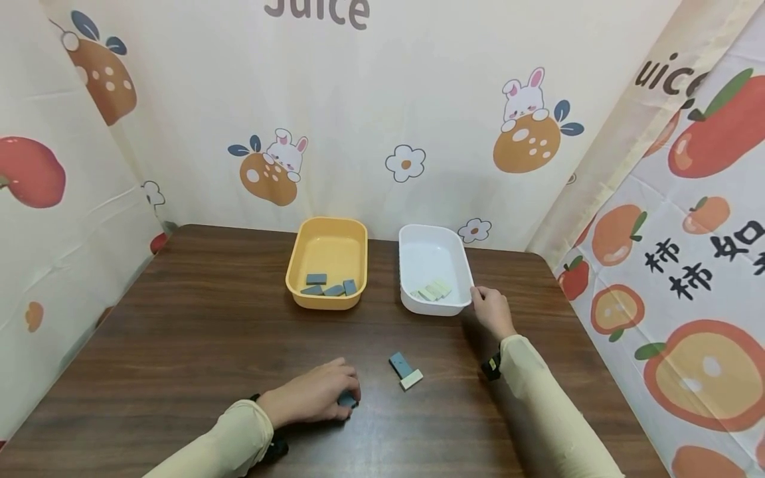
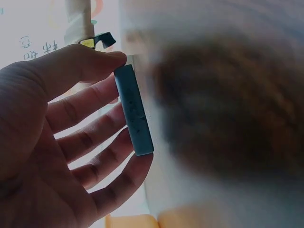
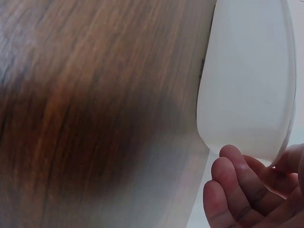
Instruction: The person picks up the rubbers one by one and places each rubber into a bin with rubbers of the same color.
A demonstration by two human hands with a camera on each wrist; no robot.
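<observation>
My left hand [image 1: 317, 393] holds a blue rectangular block [image 2: 134, 110] low over the near middle of the table. The left wrist view shows the thumb at one end of the block and the curled fingers along it and at the other end. At the front right corner of a white bin [image 1: 431, 309], my right hand [image 1: 493, 311] pinches the rim between thumb and forefinger; its other fingers [image 3: 217, 202] lie loosely curled by the outer wall. Several pale blocks [image 1: 435, 290] lie inside that bin.
A yellow bin [image 1: 325, 303] with several blue blocks [image 1: 317, 279] inside stands left of the white one. Between the hands, another blue block [image 1: 400, 364] and a cream block [image 1: 411, 380] lie on the wooden table [image 1: 197, 332]. Printed curtains [image 1: 370, 86] hang behind the bins.
</observation>
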